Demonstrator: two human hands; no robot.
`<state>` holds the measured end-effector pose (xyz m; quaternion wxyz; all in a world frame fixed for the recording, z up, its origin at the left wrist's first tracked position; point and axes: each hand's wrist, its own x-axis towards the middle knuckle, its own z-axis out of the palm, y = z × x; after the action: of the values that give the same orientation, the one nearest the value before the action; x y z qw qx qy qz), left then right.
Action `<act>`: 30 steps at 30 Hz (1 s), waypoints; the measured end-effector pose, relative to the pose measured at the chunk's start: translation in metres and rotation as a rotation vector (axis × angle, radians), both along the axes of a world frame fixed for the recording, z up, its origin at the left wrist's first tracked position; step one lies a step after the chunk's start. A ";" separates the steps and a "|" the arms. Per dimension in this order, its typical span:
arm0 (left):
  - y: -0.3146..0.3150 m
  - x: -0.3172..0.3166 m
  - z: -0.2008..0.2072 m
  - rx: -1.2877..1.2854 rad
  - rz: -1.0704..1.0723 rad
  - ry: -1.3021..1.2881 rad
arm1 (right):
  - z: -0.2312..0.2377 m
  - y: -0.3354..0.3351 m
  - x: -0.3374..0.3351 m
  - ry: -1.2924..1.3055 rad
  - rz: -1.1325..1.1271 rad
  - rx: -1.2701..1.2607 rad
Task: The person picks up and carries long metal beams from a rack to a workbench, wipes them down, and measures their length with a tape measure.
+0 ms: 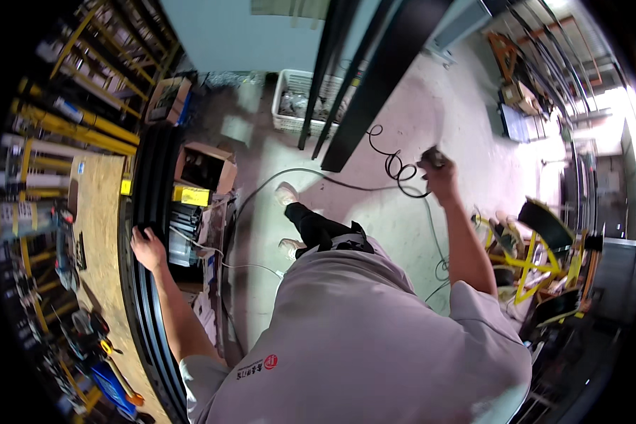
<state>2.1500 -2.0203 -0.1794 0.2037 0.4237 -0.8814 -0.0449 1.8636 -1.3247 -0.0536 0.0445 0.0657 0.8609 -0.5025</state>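
My left hand (pixel 148 250) is on the long black profiles (pixel 152 169) beside the wooden board, at my left. Its fingers and thumb are closed about the edge of one profile. My right hand (pixel 442 181) is raised out to the right, over the floor, with its fingers wrapped round a small dark hand tool (pixel 433 158). The tool's exact kind cannot be made out. A black coiled hose (pixel 397 168) hangs just left of that hand. Further ahead, several thick black bars (pixel 374 85) slant down toward the middle of the view.
A white plastic crate (pixel 287 121) stands ahead on the floor. An open cardboard box (pixel 222 173) sits right of the profiles. Tools lie around the wooden board (pixel 100 226). A hose (pixel 290 170) crosses the floor, and a yellow-framed reel stand (pixel 537 265) is at right.
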 end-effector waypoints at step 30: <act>0.517 -0.018 0.017 1.102 0.236 -0.934 | -0.554 0.152 -0.373 -0.516 0.264 0.358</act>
<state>2.1315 -1.5028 -0.1625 -0.4328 0.5320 -0.6741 -0.2743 1.4906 -1.1723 -0.6076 0.3131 0.0855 0.8970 -0.3000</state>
